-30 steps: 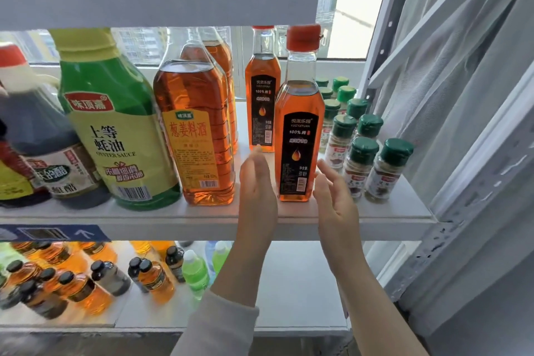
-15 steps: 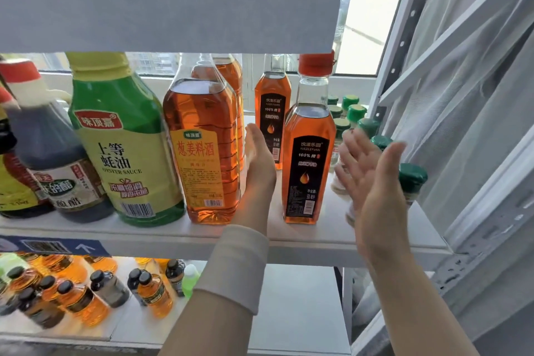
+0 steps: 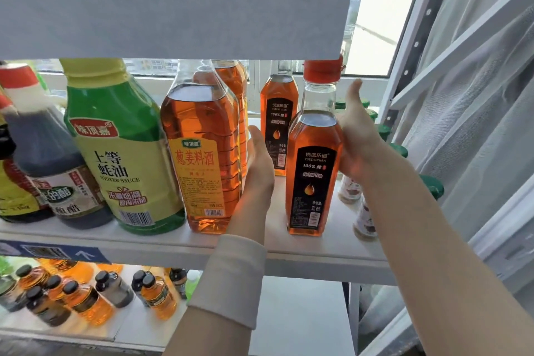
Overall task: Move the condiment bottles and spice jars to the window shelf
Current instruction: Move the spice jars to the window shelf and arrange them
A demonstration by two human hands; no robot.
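Observation:
On the white window shelf a red-capped oil bottle with a black label stands upright near the front. My left hand reaches in flat between that bottle and the big amber cooking-wine bottle, fingers straight. My right hand is open with straight fingers at the oil bottle's right shoulder, in front of the green-capped spice jars. A second black-label oil bottle stands further back. Both hands hold nothing.
A green oyster-sauce bottle and a dark vinegar bottle fill the shelf's left. A lowered grey blind hangs over the bottle tops. Small bottles lie on the lower shelf. A metal upright and curtain stand at the right.
Both hands have pushed deeper into the shelf on either side of the front oil bottle. My right hand has risen from near the bottle's base to its shoulder, covering the spice jars.

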